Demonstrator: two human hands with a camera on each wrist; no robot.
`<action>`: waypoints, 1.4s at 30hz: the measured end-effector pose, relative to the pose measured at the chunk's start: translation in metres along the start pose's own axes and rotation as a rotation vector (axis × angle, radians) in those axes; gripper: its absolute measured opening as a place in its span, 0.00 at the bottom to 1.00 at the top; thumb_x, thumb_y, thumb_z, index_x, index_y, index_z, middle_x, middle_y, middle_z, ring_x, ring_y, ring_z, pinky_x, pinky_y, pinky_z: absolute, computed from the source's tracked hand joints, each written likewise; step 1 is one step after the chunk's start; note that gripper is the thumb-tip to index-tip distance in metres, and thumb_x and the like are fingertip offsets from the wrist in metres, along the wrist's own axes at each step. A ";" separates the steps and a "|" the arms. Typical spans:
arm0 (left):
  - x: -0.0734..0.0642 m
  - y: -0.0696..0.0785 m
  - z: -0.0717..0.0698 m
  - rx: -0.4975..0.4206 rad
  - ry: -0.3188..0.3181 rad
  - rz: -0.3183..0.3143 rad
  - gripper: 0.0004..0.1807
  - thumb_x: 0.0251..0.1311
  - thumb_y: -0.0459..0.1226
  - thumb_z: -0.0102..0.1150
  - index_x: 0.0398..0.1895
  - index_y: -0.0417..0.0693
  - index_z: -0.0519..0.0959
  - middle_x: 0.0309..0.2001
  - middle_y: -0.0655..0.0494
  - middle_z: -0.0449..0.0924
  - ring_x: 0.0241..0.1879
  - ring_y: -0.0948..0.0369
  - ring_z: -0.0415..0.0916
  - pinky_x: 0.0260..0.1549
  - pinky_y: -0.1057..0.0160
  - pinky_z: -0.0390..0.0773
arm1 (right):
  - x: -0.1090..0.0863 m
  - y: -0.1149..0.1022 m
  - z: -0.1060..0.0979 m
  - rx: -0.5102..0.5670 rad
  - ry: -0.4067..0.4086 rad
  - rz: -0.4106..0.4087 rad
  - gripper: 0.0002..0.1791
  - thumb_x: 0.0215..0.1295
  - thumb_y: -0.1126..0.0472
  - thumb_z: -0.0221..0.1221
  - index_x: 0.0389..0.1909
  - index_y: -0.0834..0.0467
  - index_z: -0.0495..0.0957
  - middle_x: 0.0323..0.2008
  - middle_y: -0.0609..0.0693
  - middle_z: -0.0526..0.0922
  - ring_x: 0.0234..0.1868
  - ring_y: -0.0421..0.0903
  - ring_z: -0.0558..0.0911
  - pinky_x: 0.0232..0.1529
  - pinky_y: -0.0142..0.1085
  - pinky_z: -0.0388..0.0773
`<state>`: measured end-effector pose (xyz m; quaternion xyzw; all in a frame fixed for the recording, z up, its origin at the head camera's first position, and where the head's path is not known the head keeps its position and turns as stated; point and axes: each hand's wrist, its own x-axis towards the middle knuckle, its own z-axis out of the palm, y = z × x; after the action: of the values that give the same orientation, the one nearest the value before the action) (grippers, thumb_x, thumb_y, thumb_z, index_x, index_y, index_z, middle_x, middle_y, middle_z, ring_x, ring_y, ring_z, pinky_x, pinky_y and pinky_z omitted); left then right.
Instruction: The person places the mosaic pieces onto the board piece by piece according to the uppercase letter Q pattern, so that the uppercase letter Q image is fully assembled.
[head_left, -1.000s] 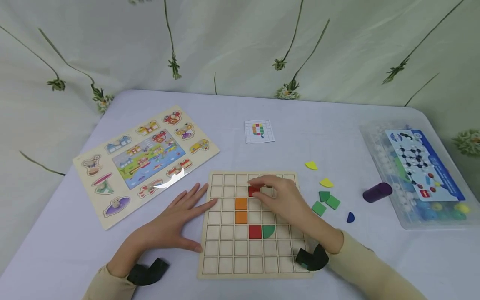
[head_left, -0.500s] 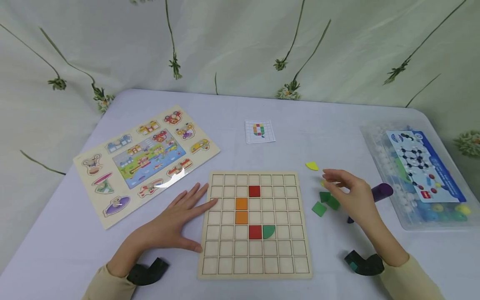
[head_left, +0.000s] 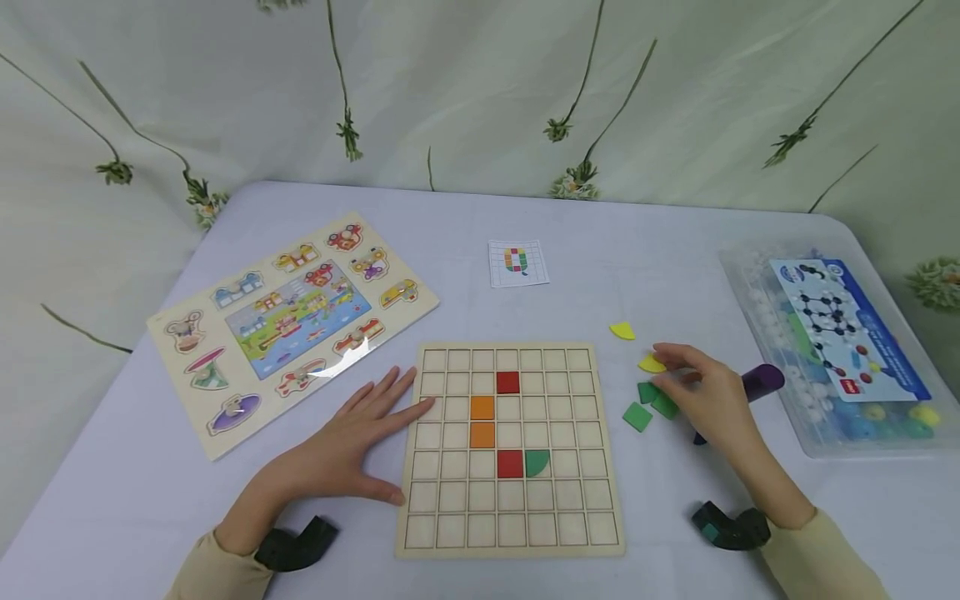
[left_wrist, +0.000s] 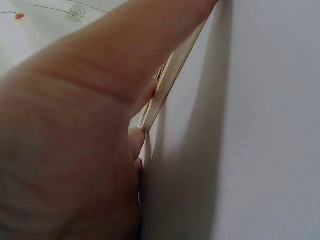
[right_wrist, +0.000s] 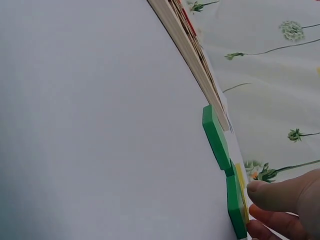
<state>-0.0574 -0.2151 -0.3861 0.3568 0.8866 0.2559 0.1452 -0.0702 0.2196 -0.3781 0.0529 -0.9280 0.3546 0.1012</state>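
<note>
My left hand lies with spread fingers at the left edge of a wooden grid board; in the left wrist view its fingertips meet the board's side. Two red squares, two orange squares and a green quarter-circle sit in the grid. To the right, my right hand is over loose pieces, thumb and fingertips apart beside a yellow quarter-circle. Three green squares are just below, one partly hidden by the thumb. Another yellow quarter-circle lies farther back.
A small pattern card lies behind the board. At left is a wooden picture puzzle. A purple cylinder and a dark blue piece are partly behind my right hand; a clear plastic box stands at far right.
My right hand has left a red square in the board's upper part and moved right to the loose pieces. Lately its fingertips shifted slightly around the yellow quarter-circle. My left hand has stayed still.
</note>
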 end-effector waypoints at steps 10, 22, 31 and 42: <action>0.000 0.000 0.000 -0.008 -0.001 -0.009 0.58 0.37 0.67 0.64 0.73 0.59 0.52 0.74 0.53 0.32 0.71 0.53 0.25 0.64 0.51 0.31 | 0.010 0.003 0.010 -0.031 0.042 -0.051 0.23 0.48 0.75 0.68 0.48 0.66 0.77 0.36 0.59 0.82 0.36 0.53 0.80 0.35 0.36 0.72; 0.000 0.001 -0.001 -0.011 0.000 -0.008 0.58 0.37 0.66 0.65 0.73 0.59 0.53 0.74 0.52 0.33 0.71 0.52 0.26 0.64 0.50 0.32 | 0.015 -0.004 0.007 0.062 0.100 -0.072 0.23 0.53 0.75 0.65 0.52 0.63 0.76 0.39 0.58 0.82 0.40 0.54 0.81 0.40 0.30 0.76; -0.001 0.000 0.001 -0.020 -0.005 -0.015 0.58 0.38 0.66 0.65 0.73 0.59 0.52 0.74 0.53 0.32 0.71 0.53 0.26 0.64 0.51 0.31 | 0.025 -0.026 0.013 0.336 0.052 -0.118 0.19 0.54 0.75 0.63 0.49 0.66 0.77 0.41 0.58 0.81 0.40 0.39 0.77 0.40 0.22 0.73; -0.001 0.002 -0.001 -0.030 -0.008 -0.018 0.57 0.38 0.65 0.65 0.73 0.58 0.53 0.74 0.52 0.32 0.71 0.53 0.26 0.63 0.49 0.33 | 0.032 -0.055 0.038 0.460 -0.085 -0.207 0.21 0.50 0.76 0.65 0.48 0.66 0.77 0.42 0.55 0.81 0.40 0.46 0.78 0.43 0.30 0.75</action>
<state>-0.0564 -0.2149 -0.3839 0.3474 0.8853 0.2665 0.1565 -0.0974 0.1522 -0.3626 0.1840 -0.8161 0.5415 0.0831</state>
